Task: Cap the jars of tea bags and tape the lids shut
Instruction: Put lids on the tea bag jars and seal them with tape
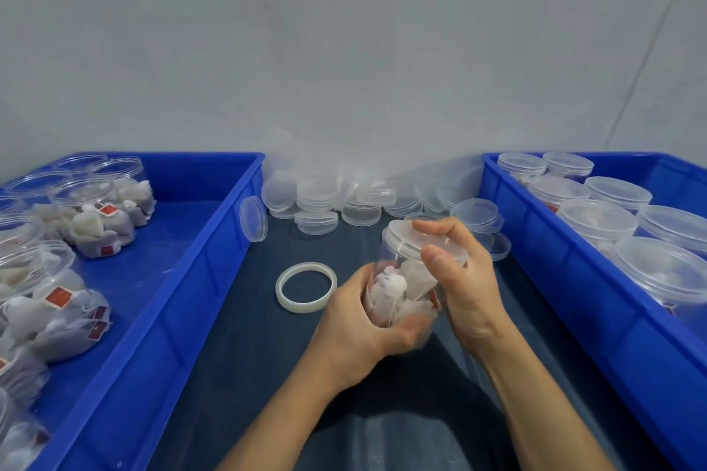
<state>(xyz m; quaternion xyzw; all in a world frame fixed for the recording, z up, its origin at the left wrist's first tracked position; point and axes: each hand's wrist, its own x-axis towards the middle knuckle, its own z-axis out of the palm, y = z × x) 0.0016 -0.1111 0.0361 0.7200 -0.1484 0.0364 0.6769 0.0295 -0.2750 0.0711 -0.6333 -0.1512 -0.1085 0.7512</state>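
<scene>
A clear plastic jar of tea bags (401, 291) is held tilted above the dark table, its mouth pointing away from me. My left hand (359, 329) grips the jar's base from below. A translucent lid (411, 237) sits on the jar's mouth, and my right hand (463, 275) curls around that lid, thumb on its near side and fingers over the top. A roll of clear tape (306, 287) lies flat on the table just left of my hands.
A blue bin (214, 241) on the left holds several uncapped jars of tea bags (95, 218). The blue bin (535, 264) on the right holds several capped jars (597, 222). Loose lids (336, 203) are piled at the back by the grey wall.
</scene>
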